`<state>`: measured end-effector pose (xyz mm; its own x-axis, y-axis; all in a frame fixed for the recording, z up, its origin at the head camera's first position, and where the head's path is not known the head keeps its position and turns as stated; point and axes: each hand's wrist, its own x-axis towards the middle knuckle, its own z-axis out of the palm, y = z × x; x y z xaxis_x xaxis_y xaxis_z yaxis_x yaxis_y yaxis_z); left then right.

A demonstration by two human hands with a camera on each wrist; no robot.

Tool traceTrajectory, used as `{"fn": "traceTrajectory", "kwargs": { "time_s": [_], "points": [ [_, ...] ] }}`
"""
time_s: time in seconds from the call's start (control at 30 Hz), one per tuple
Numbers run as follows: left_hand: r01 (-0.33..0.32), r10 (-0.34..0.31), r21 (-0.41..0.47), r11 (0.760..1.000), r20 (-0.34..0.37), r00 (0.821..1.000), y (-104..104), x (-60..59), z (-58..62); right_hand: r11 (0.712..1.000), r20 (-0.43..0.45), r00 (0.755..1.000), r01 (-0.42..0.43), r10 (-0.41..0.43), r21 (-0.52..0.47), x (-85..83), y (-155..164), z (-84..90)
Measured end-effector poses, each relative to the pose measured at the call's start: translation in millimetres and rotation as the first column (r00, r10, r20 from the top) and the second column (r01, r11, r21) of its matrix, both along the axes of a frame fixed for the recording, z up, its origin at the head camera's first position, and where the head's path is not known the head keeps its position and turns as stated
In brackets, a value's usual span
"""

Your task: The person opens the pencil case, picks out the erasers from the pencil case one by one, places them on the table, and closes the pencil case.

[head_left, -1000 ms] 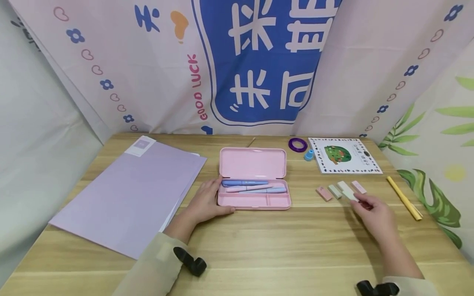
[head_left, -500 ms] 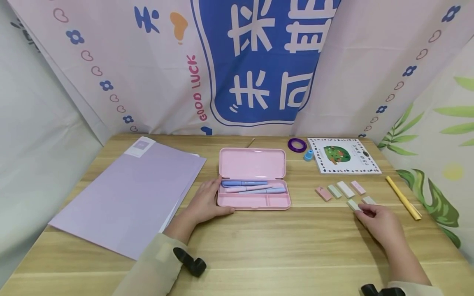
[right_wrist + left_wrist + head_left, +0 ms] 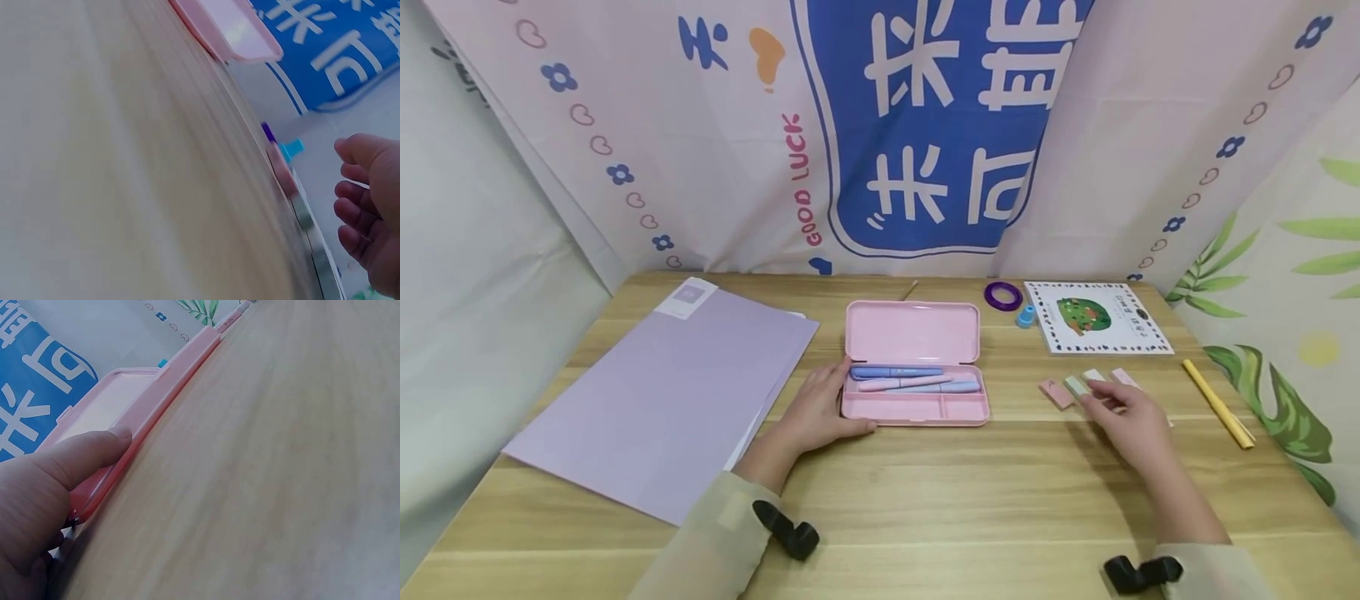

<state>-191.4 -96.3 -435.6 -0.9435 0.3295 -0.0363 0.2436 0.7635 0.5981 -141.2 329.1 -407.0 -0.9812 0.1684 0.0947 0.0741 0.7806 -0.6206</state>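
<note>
My left hand (image 3: 815, 410) holds the left side of an open pink pencil case (image 3: 966, 407), the thumb lying along its front edge in the left wrist view. Inside the case are a dark blue pen (image 3: 897, 372), a pink pen (image 3: 904, 382) and a light blue pen (image 3: 958, 387). My right hand (image 3: 1131, 423) hovers over a group of small erasers, fingers loosely bent; the right wrist view shows nothing between them. Nearest its fingertips is a green eraser (image 3: 1075, 386). A pink eraser (image 3: 1056, 393) lies left of that; a white eraser (image 3: 1093, 375) and another pink eraser (image 3: 1124, 377) are partly hidden.
A purple folder (image 3: 677, 400) covers the left of the table. Toward the back right are a purple ring (image 3: 1003, 285), a small blue object (image 3: 1026, 317) and a picture booklet (image 3: 1135, 321). A yellow pen-like stick (image 3: 1217, 404) lies near the right edge.
My right hand first held a light-coloured eraser, then touched a green eraser in the front row. It has now moved left and back over the other erasers. My left hand stays on the case.
</note>
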Motion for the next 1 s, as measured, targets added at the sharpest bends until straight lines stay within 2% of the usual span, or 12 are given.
{"fn": "traceTrajectory", "kwargs": {
  "time_s": [0.17, 0.37, 0.57, 0.7, 0.83, 1.0],
  "points": [
    [-0.003, 0.003, 0.0, 1.0, -0.008, 1.0, 0.9, -0.7, -2.2, 0.994, -0.017, 0.996, -0.09, 0.089, -0.068, -36.7, -34.3, 2.3],
    [-0.009, 0.009, 0.001, 1.0, -0.004, 1.0, 2.3, 0.1, -1.9, 0.969, -0.004, 0.979, -0.201, 0.202, -0.146, -84.8, -70.7, 1.9],
    [-0.01, 0.01, 0.006, 1.0, 0.001, 1.0, 4.7, 0.7, -0.6, 0.958, 0.03, 0.978, -0.193, 0.204, -0.21, -119.6, -92.8, 8.5],
    [-0.008, 0.008, 0.012, 1.0, 0.014, 1.0, 6.4, 1.1, -1.1, 0.964, 0.061, 0.979, -0.18, 0.196, -0.195, -130.2, -99.3, 12.5],
    [-0.002, 0.002, 0.028, 1.0, 0.014, 1.0, 7.3, 1.2, -1.8, 0.966, 0.065, 0.983, -0.153, 0.17, -0.21, -132.4, -100.8, 14.2],
    [-0.005, 0.005, 0.047, 0.999, -0.011, 1.0, 7.4, 0.6, -1.9, 0.962, -0.008, 0.989, -0.146, 0.149, -0.231, -124.0, -98.8, 16.4]
  ]
}}
